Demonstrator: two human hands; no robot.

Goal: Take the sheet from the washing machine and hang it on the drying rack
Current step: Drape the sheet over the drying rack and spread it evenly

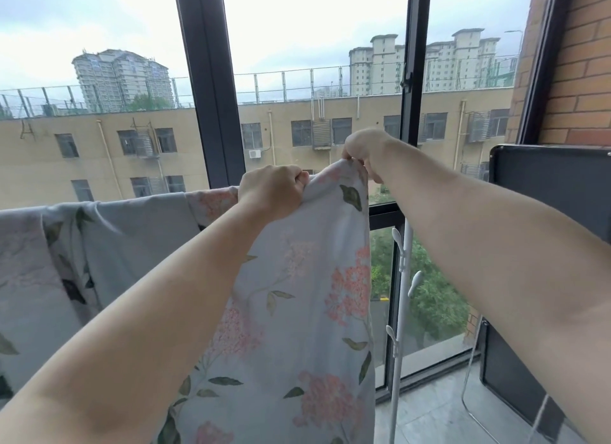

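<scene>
Fingers of left hand (pixel 272 192) and right hand (pixel 363 152) pinch sheet (pixel 297 295) top edge; hanging step, next spread rightward along drying rack (pixel 401 278).

i see the sheet (pixel 297 278) as thin matt woven cloth, softly creased. window frame (pixel 211 96) looks like dark satin metal. white pole (pixel 401 295) reads smooth, slightly glossy. brick wall (pixel 582 63) rough, matt. floor tiles (pixel 429 417) grey, matt.
</scene>
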